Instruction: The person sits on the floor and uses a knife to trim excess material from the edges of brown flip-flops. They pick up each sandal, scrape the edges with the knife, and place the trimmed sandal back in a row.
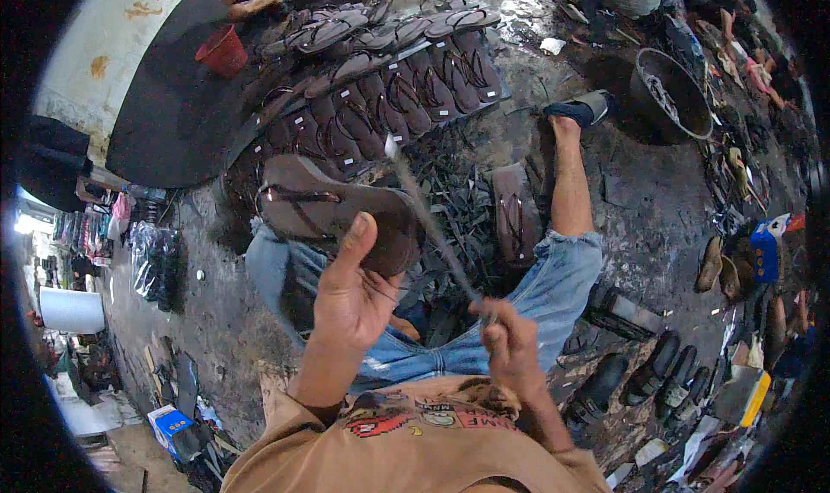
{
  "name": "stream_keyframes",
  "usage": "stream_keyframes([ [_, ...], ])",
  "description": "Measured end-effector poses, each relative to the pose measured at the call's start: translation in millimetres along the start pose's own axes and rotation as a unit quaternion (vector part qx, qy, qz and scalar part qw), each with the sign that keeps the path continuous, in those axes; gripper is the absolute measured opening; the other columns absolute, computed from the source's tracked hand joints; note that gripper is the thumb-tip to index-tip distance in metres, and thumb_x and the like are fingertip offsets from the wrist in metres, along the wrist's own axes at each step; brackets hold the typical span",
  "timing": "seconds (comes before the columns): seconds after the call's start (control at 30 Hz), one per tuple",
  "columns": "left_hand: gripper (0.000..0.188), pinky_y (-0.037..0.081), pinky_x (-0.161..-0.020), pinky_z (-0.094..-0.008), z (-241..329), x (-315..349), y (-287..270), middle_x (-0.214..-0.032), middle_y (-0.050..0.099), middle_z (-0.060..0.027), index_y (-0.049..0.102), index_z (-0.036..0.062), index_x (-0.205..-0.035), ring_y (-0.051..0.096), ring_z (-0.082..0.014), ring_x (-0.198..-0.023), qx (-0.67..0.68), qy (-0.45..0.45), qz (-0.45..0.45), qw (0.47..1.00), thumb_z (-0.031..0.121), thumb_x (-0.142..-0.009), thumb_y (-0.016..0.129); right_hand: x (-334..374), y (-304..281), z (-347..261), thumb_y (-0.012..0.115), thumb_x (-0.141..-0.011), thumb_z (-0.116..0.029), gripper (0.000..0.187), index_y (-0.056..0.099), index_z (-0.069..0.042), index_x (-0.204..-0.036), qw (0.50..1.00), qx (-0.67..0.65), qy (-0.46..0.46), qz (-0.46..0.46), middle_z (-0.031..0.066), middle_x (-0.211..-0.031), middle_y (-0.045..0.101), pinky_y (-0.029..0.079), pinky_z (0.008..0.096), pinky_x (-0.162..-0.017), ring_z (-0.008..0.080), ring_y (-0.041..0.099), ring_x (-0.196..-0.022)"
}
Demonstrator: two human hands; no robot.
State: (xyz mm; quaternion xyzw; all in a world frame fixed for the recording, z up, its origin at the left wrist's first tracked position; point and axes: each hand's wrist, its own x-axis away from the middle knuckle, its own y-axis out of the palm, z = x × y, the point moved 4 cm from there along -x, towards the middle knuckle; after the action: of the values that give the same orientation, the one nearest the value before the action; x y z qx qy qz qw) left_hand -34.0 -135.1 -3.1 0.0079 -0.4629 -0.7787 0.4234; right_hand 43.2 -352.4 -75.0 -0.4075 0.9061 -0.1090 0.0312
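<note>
Gripping a blurred tool, right hand hides its end

The left hand holds a brown sandal, thumb on top; the right hand grips a thin, blurred stick with a pale tip. Beyond, more sandals lie in rows, a red bucket far left, a round tub far right.
</note>
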Motion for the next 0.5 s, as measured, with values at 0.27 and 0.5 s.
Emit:
stream_keyframes([
  [0.27,0.029,0.057,-0.094,-0.0397,-18.2,6.5,-17.3,-0.118,0.072,-0.0073,0.064,0.0076,-0.123,0.069,-0.0224,-0.107,-0.036,-0.009,0.012,0.999,0.019,-0.097,0.070,48.3,-3.2,17.3,0.059,-0.100,-0.034,0.032,0.064,-0.005,-0.113,0.991,0.121,0.052,-0.016,0.0217,-0.088,0.068,0.050,0.0478,-0.064,0.0429,0.067,-0.076],
  [0.5,0.042,0.059,-0.096,-0.0475,-22.5,30.0,-54.8,-0.117,0.070,-0.0104,0.059,0.0060,-0.128,0.070,-0.0258,-0.105,-0.127,-0.058,-0.003,0.990,0.002,-0.088,0.073,-13.0,-24.5,-6.2,0.060,-0.100,-0.038,0.032,0.059,-0.006,-0.102,0.978,0.160,0.024,-0.129,0.0225,-0.070,0.061,0.044,0.0502,-0.057,0.0450,0.062,-0.067],
])
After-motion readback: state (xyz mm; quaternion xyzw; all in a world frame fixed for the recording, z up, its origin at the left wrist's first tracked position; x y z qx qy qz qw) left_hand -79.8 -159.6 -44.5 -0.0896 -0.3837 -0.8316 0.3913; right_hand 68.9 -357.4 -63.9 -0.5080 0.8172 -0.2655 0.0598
